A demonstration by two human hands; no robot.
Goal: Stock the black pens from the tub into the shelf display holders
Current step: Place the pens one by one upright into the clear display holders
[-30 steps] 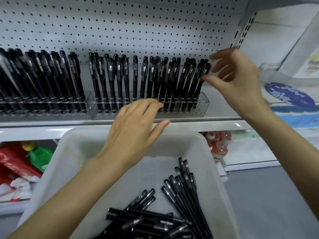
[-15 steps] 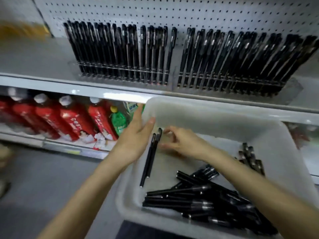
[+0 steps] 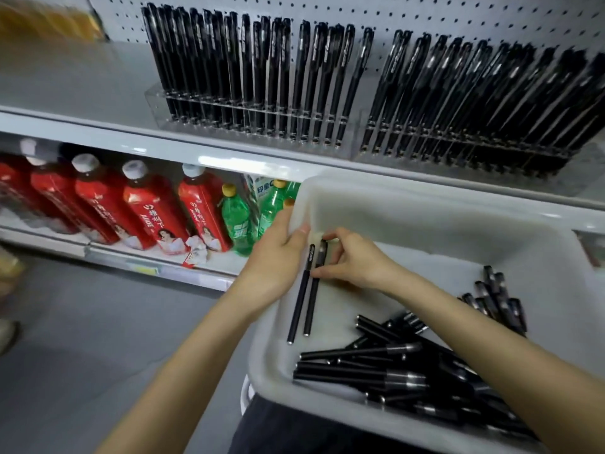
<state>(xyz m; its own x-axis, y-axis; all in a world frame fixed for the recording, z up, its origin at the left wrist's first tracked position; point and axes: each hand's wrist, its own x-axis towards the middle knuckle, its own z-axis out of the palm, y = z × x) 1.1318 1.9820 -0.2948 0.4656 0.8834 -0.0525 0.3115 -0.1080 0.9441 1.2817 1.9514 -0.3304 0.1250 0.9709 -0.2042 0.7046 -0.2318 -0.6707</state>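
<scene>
Pinching pens (image 3: 306, 290) at tub (image 3: 425, 208) left wall: right hand (image 3: 357, 260) clamped near caps, left hand (image 3: 278, 260) alongside, grip hidden. Long axis along wall, caps toward holders (image 3: 157, 103) beyond tub far rim.

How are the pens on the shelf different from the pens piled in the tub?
The shelf pens stand up on end, while the tub pens lie flat. The shelf pens sit in tidy rows inside clear holders, but the tub pens are loose in a white tub and cross over each other. There are many shelf pens and far fewer tub pens. Both kinds are slim black pens.
</scene>
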